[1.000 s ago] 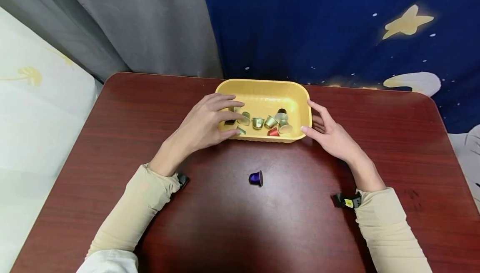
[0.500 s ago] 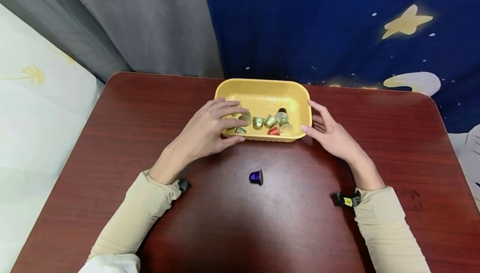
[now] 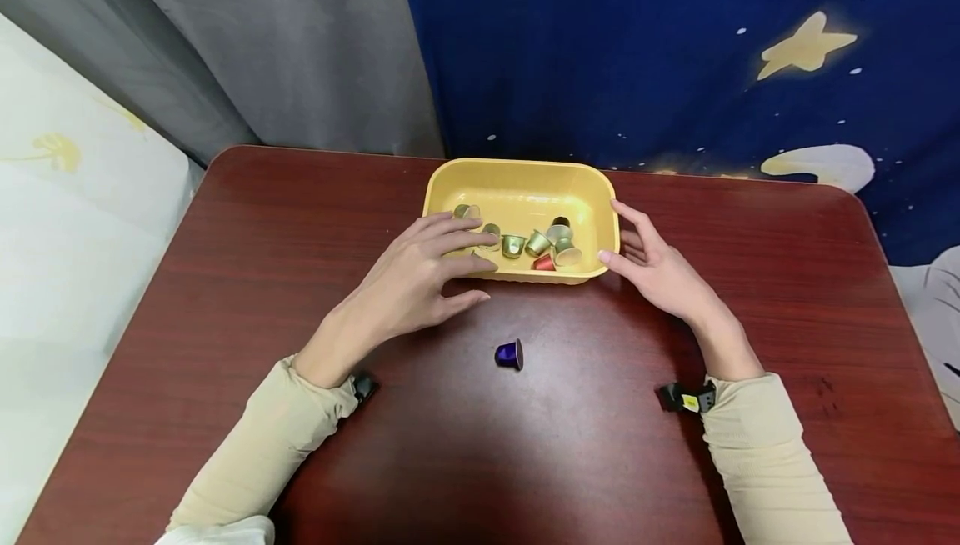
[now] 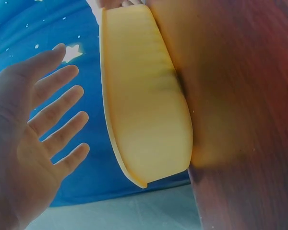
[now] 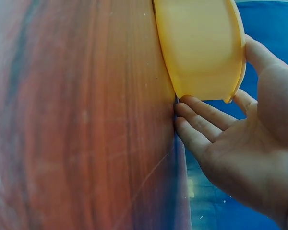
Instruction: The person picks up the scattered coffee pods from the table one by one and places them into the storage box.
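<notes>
A yellow plastic tub (image 3: 525, 172) stands near the table's back edge with several coffee capsules in it, among them green ones (image 3: 513, 246) and a red one (image 3: 543, 262). My left hand (image 3: 412, 282) hovers over its front left corner, fingers spread and holding nothing; the left wrist view shows the palm apart from the tub. At the tub's right end, my right hand (image 3: 660, 274) touches the rim and outer wall with extended fingers and thumb. A purple coffee capsule (image 3: 509, 354) lies on its side on the table in front. The left hand covers part of the tub's contents.
The dark red wooden table (image 3: 600, 445) reaches toward me from the tub. Behind its back edge hang a grey curtain (image 3: 322, 45) and a blue curtain (image 3: 600, 45) with stars. A white patterned surface (image 3: 75, 195) borders the left side.
My left hand has moved from over the tub's left side toward me, uncovering a capsule at the back left. The right hand stays at the tub's right end. The purple capsule lies still.
</notes>
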A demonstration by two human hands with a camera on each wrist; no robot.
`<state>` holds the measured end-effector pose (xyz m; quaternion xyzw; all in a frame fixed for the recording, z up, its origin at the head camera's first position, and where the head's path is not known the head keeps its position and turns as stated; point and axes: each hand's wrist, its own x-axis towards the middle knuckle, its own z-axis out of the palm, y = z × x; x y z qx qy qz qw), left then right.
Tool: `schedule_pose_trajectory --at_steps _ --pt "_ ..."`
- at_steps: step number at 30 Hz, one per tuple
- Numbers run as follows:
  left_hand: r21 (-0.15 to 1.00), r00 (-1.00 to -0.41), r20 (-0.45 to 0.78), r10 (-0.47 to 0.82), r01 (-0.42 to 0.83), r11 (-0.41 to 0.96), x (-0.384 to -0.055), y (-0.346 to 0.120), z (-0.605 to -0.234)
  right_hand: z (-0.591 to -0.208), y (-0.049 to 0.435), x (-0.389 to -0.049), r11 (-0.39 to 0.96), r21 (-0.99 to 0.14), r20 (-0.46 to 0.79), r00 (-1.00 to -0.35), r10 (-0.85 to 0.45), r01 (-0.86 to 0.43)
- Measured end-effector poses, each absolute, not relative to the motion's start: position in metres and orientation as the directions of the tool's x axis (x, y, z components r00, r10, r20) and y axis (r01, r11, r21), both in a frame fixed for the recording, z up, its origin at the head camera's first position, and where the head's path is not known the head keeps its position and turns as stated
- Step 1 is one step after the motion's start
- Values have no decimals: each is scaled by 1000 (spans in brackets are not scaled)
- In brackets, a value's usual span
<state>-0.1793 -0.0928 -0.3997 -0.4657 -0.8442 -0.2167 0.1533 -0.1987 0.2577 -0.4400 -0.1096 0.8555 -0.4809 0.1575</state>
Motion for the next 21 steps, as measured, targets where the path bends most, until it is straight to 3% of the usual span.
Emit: schedule_pose_trajectory --at_steps 21 --pt "204 -511 436 741 858 471 -157 -87 -402 -437 257 -199 506 -863 -217 -919 -330 22"
